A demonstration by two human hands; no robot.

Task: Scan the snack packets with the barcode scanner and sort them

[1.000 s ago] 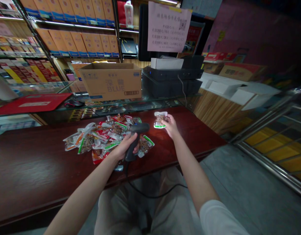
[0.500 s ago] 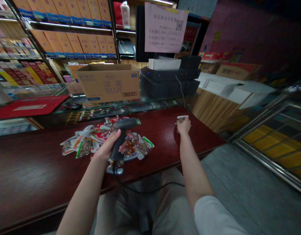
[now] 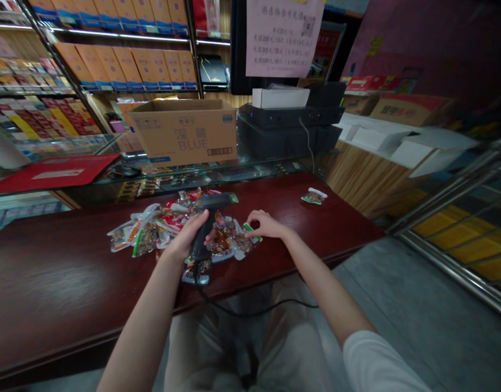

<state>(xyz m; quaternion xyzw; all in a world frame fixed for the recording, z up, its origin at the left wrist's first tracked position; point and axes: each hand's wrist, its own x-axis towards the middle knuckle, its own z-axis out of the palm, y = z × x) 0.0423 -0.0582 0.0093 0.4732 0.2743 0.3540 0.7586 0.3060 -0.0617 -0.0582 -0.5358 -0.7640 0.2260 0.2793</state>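
My left hand (image 3: 189,239) is wrapped round the handle of a black barcode scanner (image 3: 209,209), held upright over a pile of small snack packets (image 3: 168,226) on the dark red counter (image 3: 62,272). The scanner's cable hangs down over my lap. At the right edge of the pile my right hand (image 3: 266,224) reaches in, its fingertips pinching a green-and-white packet (image 3: 250,234). One single packet (image 3: 314,196) lies apart at the far right of the counter.
Behind the counter runs a glass display case with a cardboard box (image 3: 187,130), a red mat (image 3: 50,171) and a mouse (image 3: 122,171) on it. Black register equipment (image 3: 291,128) stands to the right. Shelves of boxed goods fill the left wall. A metal rail (image 3: 450,239) is at right.
My right hand set one packet down at the far right of the counter, let go, and came back to the pile. The scanner stayed in my left hand.
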